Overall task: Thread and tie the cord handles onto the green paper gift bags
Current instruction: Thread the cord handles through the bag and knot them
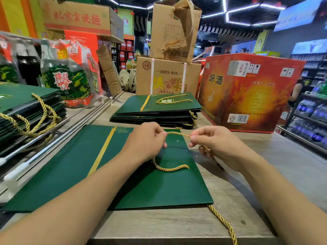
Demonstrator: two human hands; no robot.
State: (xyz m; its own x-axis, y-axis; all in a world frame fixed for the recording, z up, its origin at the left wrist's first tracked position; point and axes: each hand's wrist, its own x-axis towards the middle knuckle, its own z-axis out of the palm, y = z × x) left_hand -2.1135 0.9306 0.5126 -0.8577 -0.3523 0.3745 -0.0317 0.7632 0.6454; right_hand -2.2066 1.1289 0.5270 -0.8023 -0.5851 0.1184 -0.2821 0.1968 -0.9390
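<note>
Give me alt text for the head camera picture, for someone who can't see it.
A person's left hand and right hand pinch a gold cord stretched between them above a flat green gift bag on a wooden table. A rear stack and a left stack of corded green bags lie nearby, cardboard boxes beyond.

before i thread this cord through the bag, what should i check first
1. Left hand grip on the gold twisted cord: ok, fingers curled round it.
2. Right hand grip on the same cord: ok, pinched.
3. Small punched hole in the flat green paper bag uncovered: ok, it shows between the hands.
4. Cord already through any hole: cannot tell, the hands hide it.
5. Knot on the cord's loose end: cannot tell.
6. Bag lying flat on the grey wooden table: ok.
</note>
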